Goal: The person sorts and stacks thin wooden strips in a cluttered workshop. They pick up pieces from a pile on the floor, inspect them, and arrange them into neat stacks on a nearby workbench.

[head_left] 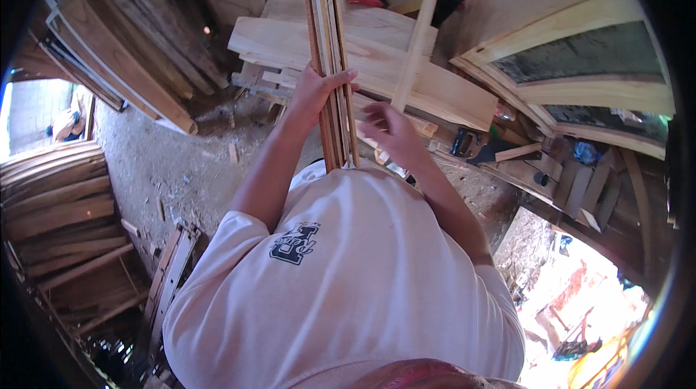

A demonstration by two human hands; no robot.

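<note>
My left hand (315, 95) is wrapped round a bundle of thin wooden strips (333, 34), its thumb across their front. The strips stand close together in front of my chest, their upper ends fanned slightly apart and uneven, their lower ends near my white shirt. Some look reddish brown, others pale. Just to the right of the bundle is my right hand (391, 131), its fingers loosely bent and apart, with nothing seen in them. A small gap appears between those fingers and the strips.
Beyond the bundle, wide pale boards (279, 37) lie on a bench, with a narrow batten (417, 48) across them. A handsaw (478, 148) rests at the right. A wooden frame with dark panels (573, 52) leans there. Planks (109, 55) stand at the left; stacked boards (61, 208) lie nearer.
</note>
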